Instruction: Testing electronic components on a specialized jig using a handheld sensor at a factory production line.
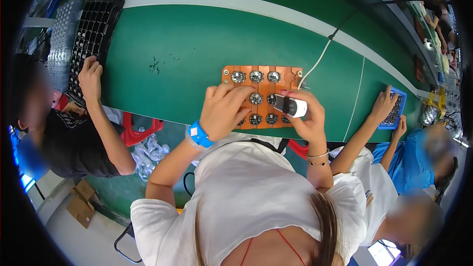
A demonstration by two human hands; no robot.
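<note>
An orange fixture tray [287, 75] lies on the green belt and carries several small round dark parts with shiny centres [256, 76]. My left hand [224, 111] rests on the tray's near left side, fingers curled over parts there; a blue wristband sits on that wrist. My right hand [309, 118] grips a white and black handheld tool [290, 106], its dark tip pointing left at a round part in the tray's middle row. A white cable [318, 59] runs from the tool away across the belt.
A person on the left touches a black compartment tray [96, 32]. A person on the right handles a blue tray [394, 108]. Small dark bits [155, 65] lie scattered on the green belt [187, 44]. Cardboard boxes [81, 202] sit on the floor.
</note>
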